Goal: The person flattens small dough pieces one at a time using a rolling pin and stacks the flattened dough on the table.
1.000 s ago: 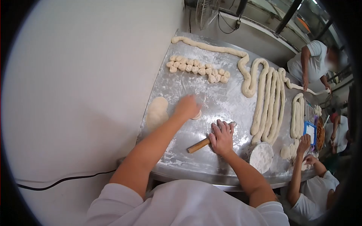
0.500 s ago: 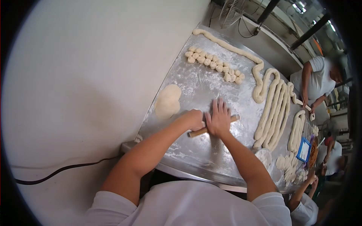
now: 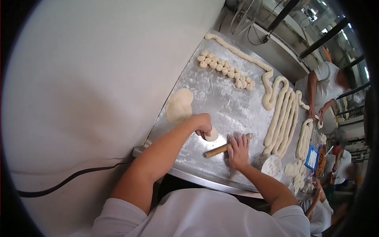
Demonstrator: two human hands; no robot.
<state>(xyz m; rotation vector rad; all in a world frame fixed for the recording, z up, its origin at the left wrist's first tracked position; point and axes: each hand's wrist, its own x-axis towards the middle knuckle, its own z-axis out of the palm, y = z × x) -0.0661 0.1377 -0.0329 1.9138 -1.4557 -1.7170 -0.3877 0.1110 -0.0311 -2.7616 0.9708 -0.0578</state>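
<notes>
My left hand [image 3: 203, 124] pinches the edge of a small round dough wrapper [image 3: 212, 135] at the floury metal table [image 3: 229, 108]. The thumb side is partly hidden. My right hand [image 3: 238, 152] lies over a wooden rolling pin [image 3: 216, 151], fingers extended across it, near the table's front edge. The pin slants, its left end closer to me. Beyond my left forearm, flat rolled dough rounds [image 3: 179, 104] lie overlapping near the wall.
Dough balls [image 3: 225, 70] sit in rows farther back. Long dough ropes [image 3: 281, 118] run along the right. A flour mound [image 3: 272, 166], more dough pieces [image 3: 297, 173] and a blue tray [image 3: 312, 158] are at right. Co-workers [image 3: 325, 85] stand along that side; a wall [image 3: 98, 98] borders the left.
The rolling pin and my right hand have moved toward me and slightly right. The pin is off the dough wrapper, which now shows in my left hand.
</notes>
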